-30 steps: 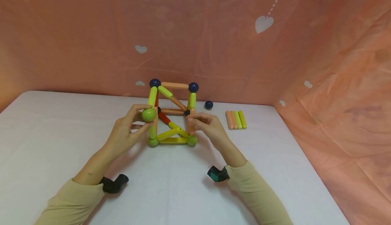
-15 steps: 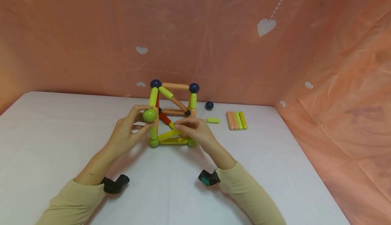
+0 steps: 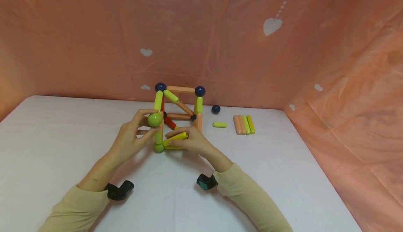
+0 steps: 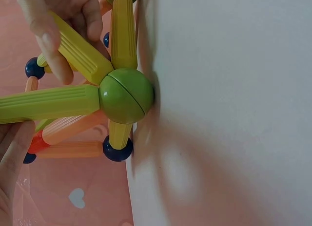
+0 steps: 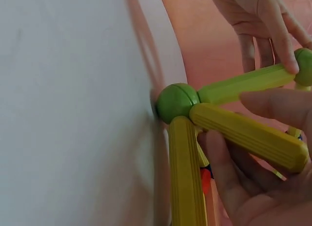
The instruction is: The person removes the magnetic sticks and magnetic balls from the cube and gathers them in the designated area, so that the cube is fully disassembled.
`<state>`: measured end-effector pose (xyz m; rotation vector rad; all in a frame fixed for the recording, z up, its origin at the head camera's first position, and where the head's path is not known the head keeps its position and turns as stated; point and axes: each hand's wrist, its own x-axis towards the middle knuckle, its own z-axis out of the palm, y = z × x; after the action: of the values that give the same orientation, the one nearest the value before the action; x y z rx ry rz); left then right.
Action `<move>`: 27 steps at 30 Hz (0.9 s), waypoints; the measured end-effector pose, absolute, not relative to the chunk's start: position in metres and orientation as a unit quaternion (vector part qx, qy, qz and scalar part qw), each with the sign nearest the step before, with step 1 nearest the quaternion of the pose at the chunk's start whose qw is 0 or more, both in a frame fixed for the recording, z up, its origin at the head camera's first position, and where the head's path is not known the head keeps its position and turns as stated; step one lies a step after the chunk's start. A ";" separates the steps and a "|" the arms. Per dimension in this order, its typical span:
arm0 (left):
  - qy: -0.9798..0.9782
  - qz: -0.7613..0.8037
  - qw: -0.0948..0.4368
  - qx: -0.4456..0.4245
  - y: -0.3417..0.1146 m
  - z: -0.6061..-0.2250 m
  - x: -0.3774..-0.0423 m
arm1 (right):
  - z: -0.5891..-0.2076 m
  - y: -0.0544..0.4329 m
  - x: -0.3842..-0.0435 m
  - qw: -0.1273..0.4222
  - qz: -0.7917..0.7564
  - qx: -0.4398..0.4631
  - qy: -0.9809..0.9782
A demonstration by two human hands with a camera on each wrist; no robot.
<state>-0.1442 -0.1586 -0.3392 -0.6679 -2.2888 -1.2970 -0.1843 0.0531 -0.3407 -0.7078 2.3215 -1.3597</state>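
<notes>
A box-like frame of magnetic rods and balls stands on the table, with navy balls [image 3: 160,87] at its upper back corners. My left hand [image 3: 130,132] pinches the green ball [image 3: 154,119] on top of the upright light-green rod [image 3: 157,135]. That rod rises from a lower green ball [image 4: 126,95] at the front left corner. My right hand [image 3: 195,141] grips a slanting yellow rod [image 5: 248,133], thumb and fingers on either side of it. Its lower end meets the lower green ball. A second yellow rod [image 5: 187,177] runs from the same ball along the table.
To the right of the frame lie a short light-green rod [image 3: 219,124] and a loose navy ball [image 3: 216,109]. Farther right is a row of peach, light-green and yellow rods [image 3: 244,125]. A peach cloth [image 3: 201,32] hangs behind the white table [image 3: 157,197].
My right hand has left the peach upright at the right and moved left and down onto the slanting yellow rod, uncovering the short light-green rod. The left hand stays at the green ball.
</notes>
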 end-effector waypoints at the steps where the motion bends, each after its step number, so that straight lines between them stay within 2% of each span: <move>1: -0.824 -0.467 0.213 -0.241 -0.158 -0.340 -0.144 | -0.341 0.053 -0.185 0.181 -0.480 -0.249 0.821; 17: -0.823 -0.464 0.218 -0.243 -0.157 -0.341 -0.145 | -0.354 0.060 -0.183 0.198 -0.539 -0.189 0.797; 27: -0.829 -0.462 0.211 -0.234 -0.159 -0.338 -0.144 | -0.351 0.079 -0.174 0.160 -0.566 -0.156 0.793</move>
<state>-0.1437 -0.1585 -0.3379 -0.6507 -2.3031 -1.2850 -0.1735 0.0792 -0.3513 -0.4461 2.2672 -1.6182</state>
